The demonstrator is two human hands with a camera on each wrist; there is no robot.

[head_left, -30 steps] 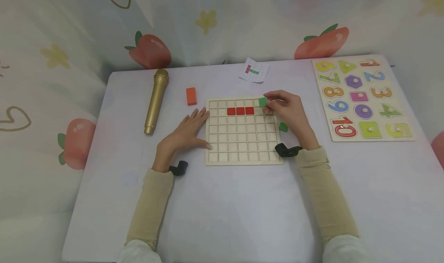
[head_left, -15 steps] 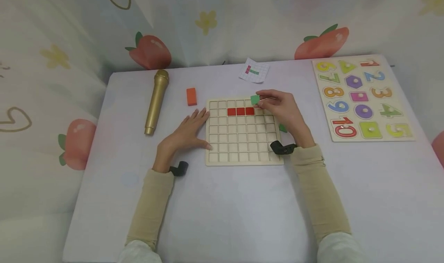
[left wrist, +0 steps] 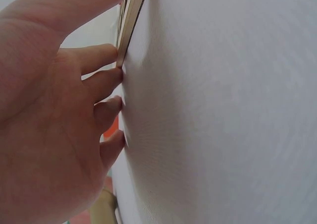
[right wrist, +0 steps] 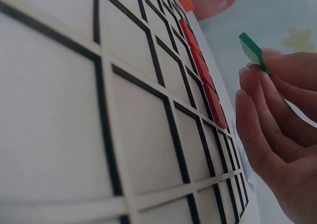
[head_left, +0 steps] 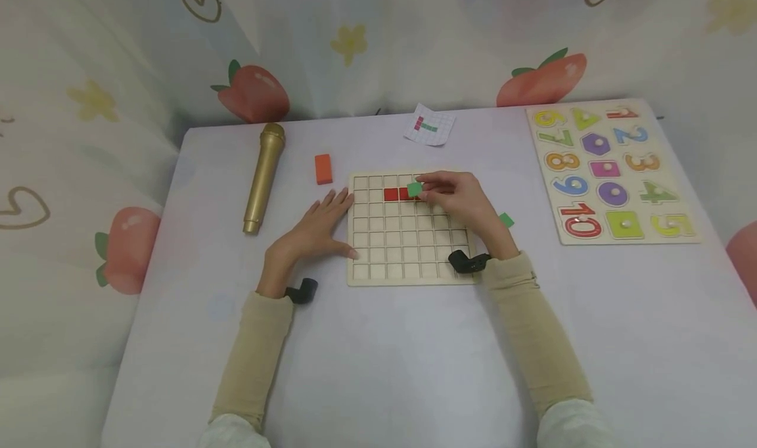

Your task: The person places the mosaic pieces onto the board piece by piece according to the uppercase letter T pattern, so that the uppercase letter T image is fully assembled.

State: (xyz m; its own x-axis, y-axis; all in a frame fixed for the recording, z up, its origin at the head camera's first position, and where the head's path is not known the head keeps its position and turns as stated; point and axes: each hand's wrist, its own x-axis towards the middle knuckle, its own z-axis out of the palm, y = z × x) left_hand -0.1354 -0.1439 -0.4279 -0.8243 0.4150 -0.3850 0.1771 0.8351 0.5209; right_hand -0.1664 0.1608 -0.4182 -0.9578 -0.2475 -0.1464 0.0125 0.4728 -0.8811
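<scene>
A square green tile (head_left: pixel 414 190) is pinched between the thumb and fingers of my right hand (head_left: pixel 458 201). In the right wrist view the tile (right wrist: pixel 251 46) is held clear of the wooden grid board (right wrist: pixel 143 130). Red tiles (head_left: pixel 391 195) form a row in the grid's second row from the top; in the head view the green tile covers part of the row's right end. My left hand (head_left: pixel 313 234) lies with fingers spread at the left edge of the board (head_left: pixel 408 241). The left wrist view has its fingertips (left wrist: pixel 114 76) against the board's side and the tablecloth.
Another green tile (head_left: pixel 506 220) lies right of the board, beside my right wrist. Beyond the board are an orange block (head_left: pixel 323 169) and a paper card with a coloured pattern (head_left: pixel 430 126). A gold microphone (head_left: pixel 264 179) lies left, a number puzzle board (head_left: pixel 615 172) right.
My right hand has carried the green tile leftward, from the board's top right corner to over the red row. The left hand stays put. The loose green tile now shows more fully.
</scene>
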